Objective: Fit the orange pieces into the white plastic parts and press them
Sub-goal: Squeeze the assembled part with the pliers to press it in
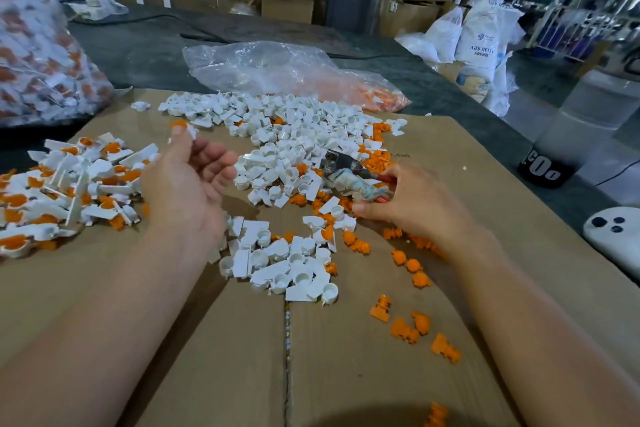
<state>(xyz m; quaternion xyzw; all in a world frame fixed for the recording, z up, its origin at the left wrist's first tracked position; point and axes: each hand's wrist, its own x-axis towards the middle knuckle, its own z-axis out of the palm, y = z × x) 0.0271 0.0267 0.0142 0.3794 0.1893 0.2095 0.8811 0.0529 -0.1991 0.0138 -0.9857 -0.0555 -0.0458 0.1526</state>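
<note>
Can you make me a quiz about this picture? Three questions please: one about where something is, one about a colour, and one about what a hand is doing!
1. Where is the heap of finished pieces?
A) beside the left arm
B) beside the right arm
C) on the floor

2. What colour are the loose pieces near the right arm?
A) blue
B) orange
C) green

3. What is the right hand doing?
A) lying flat and empty
B) holding pliers
C) waving in the air

Answers:
1 A: white parts with orange inside are heaped on the left of the cardboard.
2 B: they show bright orange against the brown cardboard.
3 B: its fingers curl round the handles.
</note>
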